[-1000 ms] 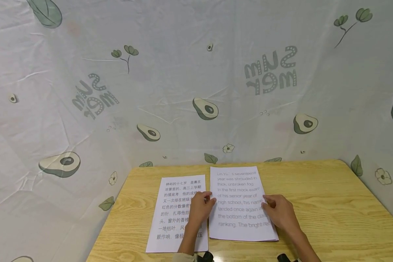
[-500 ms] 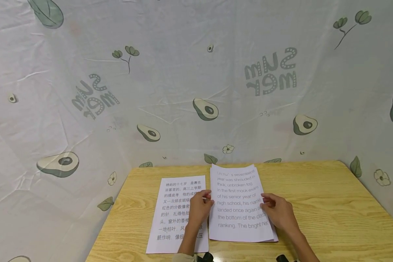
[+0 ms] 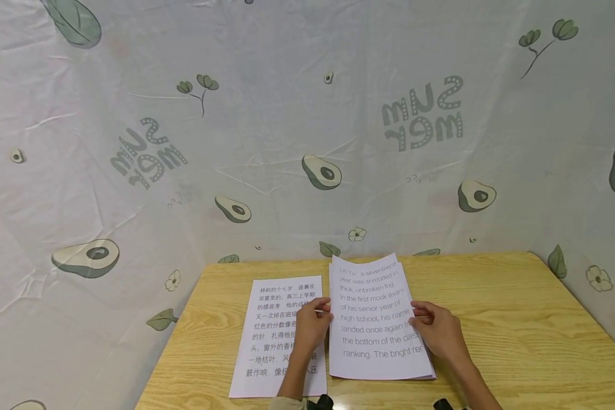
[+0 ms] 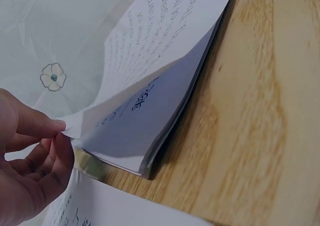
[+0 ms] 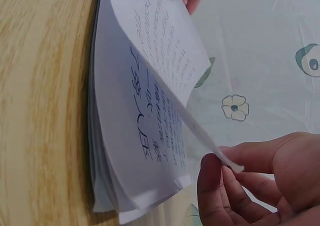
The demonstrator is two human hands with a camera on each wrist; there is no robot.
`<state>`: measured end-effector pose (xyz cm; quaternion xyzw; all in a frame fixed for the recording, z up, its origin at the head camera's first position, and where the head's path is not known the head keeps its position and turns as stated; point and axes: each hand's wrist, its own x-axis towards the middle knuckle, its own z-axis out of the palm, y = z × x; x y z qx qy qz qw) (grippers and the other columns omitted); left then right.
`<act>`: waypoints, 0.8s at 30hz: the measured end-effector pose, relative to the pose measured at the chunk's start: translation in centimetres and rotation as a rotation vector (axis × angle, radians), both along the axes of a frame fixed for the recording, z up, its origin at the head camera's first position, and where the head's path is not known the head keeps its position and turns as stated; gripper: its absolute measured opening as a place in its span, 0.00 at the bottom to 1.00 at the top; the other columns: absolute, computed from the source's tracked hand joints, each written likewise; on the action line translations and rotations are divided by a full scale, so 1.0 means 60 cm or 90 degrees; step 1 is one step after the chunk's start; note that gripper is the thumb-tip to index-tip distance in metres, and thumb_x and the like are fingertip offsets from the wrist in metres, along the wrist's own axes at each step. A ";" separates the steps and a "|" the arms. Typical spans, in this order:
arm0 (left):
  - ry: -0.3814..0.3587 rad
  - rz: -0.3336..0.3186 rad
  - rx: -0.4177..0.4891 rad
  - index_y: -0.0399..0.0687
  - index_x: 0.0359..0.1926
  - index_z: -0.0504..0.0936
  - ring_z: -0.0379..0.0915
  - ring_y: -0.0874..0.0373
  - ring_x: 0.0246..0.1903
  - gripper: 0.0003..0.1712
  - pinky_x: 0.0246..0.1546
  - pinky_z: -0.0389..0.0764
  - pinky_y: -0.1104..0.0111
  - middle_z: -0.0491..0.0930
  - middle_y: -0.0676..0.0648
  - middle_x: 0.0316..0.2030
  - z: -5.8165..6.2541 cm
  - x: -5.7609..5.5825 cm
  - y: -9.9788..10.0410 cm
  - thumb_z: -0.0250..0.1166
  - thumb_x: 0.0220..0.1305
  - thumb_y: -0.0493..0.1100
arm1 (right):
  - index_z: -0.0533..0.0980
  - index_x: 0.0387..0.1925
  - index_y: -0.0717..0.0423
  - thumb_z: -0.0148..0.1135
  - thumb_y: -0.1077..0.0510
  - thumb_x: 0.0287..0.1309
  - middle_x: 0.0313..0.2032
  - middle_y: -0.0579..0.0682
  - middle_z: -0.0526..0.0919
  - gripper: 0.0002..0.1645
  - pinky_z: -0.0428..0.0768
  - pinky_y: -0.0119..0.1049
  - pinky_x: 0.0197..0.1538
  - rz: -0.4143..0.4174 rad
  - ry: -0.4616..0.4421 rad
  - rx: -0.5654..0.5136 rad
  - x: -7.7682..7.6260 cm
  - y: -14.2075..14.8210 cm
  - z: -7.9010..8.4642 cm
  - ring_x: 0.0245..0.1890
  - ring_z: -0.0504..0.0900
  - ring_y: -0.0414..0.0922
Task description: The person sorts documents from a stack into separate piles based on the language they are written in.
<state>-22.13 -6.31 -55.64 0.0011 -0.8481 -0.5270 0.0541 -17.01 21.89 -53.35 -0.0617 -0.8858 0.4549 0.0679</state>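
A sheet of paper (image 3: 371,319) with large English print is raised off a stack of paper (image 5: 107,176), its sides bowed upward. My left hand (image 3: 314,324) pinches its left edge between thumb and fingers, seen closely in the left wrist view. The right edge is pinched by my right hand (image 3: 438,333); in the right wrist view the edge runs between thumb and forefinger. Beneath the raised sheet, the top page of the stack shows Chinese print. Left of it lies another sheet of paper (image 3: 266,341) with Chinese text, partly covered by my left hand and forearm.
The papers lie on a wood-grain table (image 3: 517,319). Behind and beside it hangs a pale cloth (image 3: 277,131) printed with avocados, leaves and lettering. Wood surface stretches right of the stack to the table's edge.
The English-printed sheet has come up off the stack; its far corners now rise and its surface bows. Both hands keep nearly the same places at its edges.
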 end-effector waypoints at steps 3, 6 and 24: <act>-0.012 -0.004 0.006 0.41 0.56 0.89 0.80 0.63 0.35 0.21 0.36 0.84 0.73 0.86 0.50 0.39 0.002 0.001 0.000 0.71 0.61 0.27 | 0.80 0.63 0.70 0.70 0.64 0.65 0.49 0.65 0.89 0.26 0.80 0.22 0.41 0.000 -0.003 -0.001 0.001 0.003 0.000 0.47 0.90 0.56; -0.016 -0.006 0.013 0.41 0.55 0.89 0.81 0.63 0.35 0.21 0.37 0.85 0.73 0.86 0.50 0.38 0.002 0.002 0.001 0.71 0.61 0.27 | 0.80 0.63 0.70 0.70 0.64 0.65 0.50 0.65 0.89 0.26 0.81 0.22 0.41 0.003 -0.006 -0.008 0.003 0.007 0.001 0.47 0.90 0.54; -0.018 -0.031 0.099 0.38 0.56 0.88 0.83 0.63 0.35 0.21 0.34 0.88 0.71 0.86 0.46 0.40 0.005 0.009 0.018 0.68 0.61 0.26 | 0.78 0.64 0.72 0.69 0.65 0.67 0.51 0.67 0.88 0.26 0.81 0.22 0.40 0.016 -0.012 -0.025 0.006 0.030 0.006 0.48 0.91 0.55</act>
